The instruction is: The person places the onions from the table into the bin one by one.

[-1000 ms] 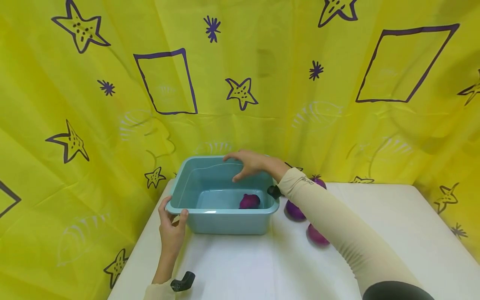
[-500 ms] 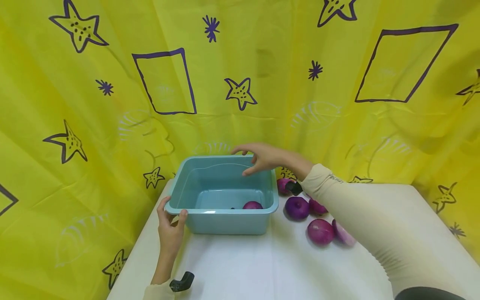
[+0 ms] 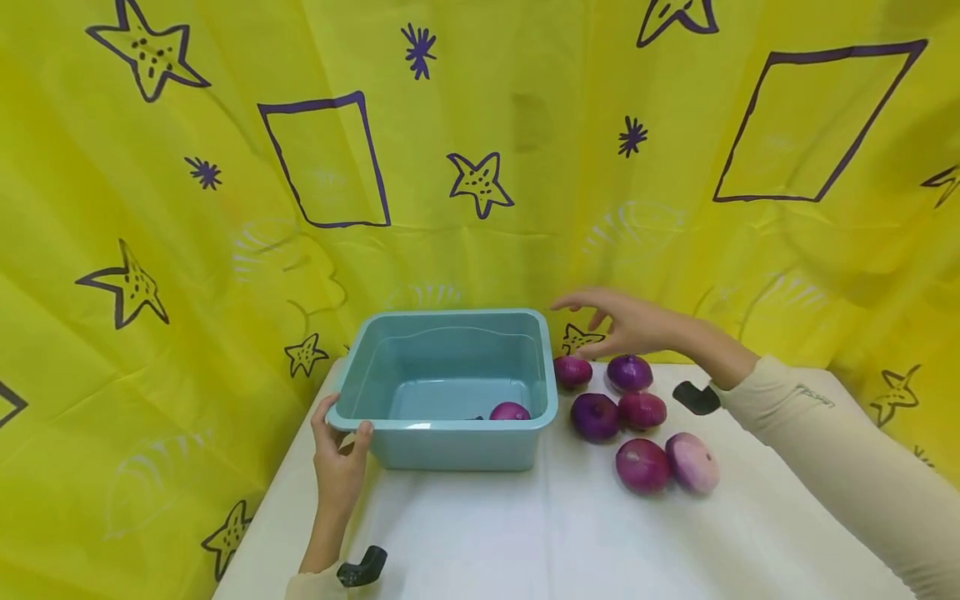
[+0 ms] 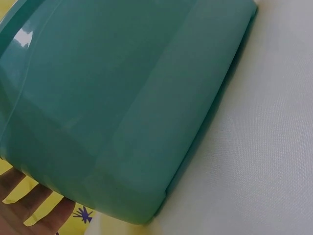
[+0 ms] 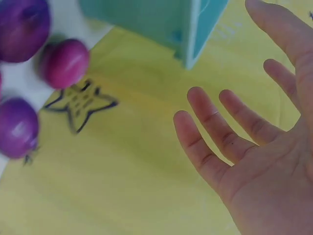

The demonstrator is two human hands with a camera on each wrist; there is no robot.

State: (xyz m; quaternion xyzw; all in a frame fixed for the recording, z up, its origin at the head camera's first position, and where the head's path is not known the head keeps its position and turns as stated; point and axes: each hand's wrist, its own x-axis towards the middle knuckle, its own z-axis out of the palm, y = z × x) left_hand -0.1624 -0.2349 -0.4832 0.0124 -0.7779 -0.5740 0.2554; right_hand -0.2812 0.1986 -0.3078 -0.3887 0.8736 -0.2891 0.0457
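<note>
A light blue plastic basin (image 3: 450, 446) stands on the white table, with a red onion (image 3: 510, 411) partly visible inside behind its front wall. My left hand (image 3: 339, 471) holds the basin's near left corner, thumb on the front and fingers round the left side. In the left wrist view, the fingers (image 4: 36, 205) show beside the basin wall. My right hand (image 3: 630, 323) is to the right of the basin, above the back onions, fingers spread and holding nothing. Beneath and nearer lie several red onions, among them a dark purple one (image 3: 595, 417) and a pale pink-white one (image 3: 692, 463).
A yellow curtain (image 3: 420, 258) with drawn stars and frames hangs right behind the table and along both sides. The white table (image 3: 480, 533) runs in front of the basin and right of the onions. A black wrist mount (image 3: 363, 567) sits on the left sleeve.
My right hand has moved out of the basin to the right, over the onions, uncovering them. The onion inside has settled slightly lower and to the right. My left hand stays at the corner.
</note>
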